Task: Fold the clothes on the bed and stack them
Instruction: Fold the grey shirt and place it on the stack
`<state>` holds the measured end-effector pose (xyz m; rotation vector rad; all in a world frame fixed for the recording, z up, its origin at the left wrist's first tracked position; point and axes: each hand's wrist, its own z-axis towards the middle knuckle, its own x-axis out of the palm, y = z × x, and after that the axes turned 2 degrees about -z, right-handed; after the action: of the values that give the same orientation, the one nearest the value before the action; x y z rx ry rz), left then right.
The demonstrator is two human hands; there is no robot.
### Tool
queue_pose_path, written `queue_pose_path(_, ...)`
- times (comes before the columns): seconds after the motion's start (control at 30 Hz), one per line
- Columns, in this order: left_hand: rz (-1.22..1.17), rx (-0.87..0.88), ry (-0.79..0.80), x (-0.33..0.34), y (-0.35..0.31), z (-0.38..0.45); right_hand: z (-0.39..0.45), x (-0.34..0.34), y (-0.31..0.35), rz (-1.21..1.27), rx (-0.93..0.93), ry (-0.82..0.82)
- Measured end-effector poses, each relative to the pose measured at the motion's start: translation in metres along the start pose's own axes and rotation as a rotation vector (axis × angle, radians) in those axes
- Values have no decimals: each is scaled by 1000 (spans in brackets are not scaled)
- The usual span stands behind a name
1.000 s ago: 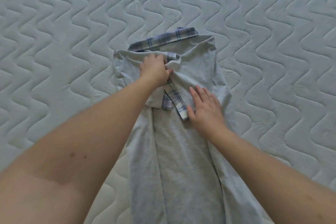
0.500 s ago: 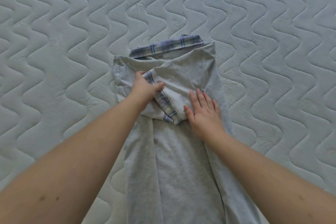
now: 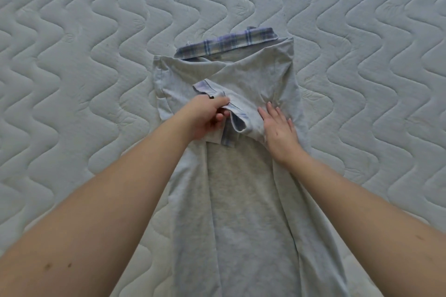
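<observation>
Head view, looking down: one grey shirt (image 3: 239, 200) lies lengthwise on the quilted mattress (image 3: 72, 55), its plaid collar (image 3: 226, 46) at the far end and its body running toward the person. Both long sides are turned inward, leaving a darker centre panel exposed.

Left hand (image 3: 205, 118): fingers and thumb curled, pinching the plaid-trimmed sleeve cuff (image 3: 231, 116) where it crosses the chest. Right hand (image 3: 277, 128): fingers straight, lying flat on the folded right side beside the cuff, pinning it; it grasps nothing.

Assessment of handling: the fabric appears to be a soft, light knit. It drapes, puckers near the right fingertips and holds no shape of its own, so any fold is likely to slip unless pressed. It is not fragile and not slippery against the textured mattress. Best hold points are judged to be the hemmed cuff and the seams, which give firmer edges than the loose body cloth. No stack is visible.
</observation>
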<state>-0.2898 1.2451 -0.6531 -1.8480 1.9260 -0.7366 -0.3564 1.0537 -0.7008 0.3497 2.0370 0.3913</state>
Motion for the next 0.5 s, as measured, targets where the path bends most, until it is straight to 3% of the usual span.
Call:
queue_pose_path(0.1,517,-22,-157,-9,12,-9,-1,1,2,2,22,10)
queue_pose_path(0.2,952,219,-311,-18,34,-14,-5,7,4,-48,30,-46)
queue_pose_path(0.3,1137,599,-373,-26,59,-19,-23,12,13,-70,-67,-236)
queue_pose_path(0.4,1346,634,-278,-29,86,-25,-45,27,22,-203,-294,-143)
queue_pose_path(0.5,1379,722,-385,-22,95,-31,-49,41,29,-245,-249,-156)
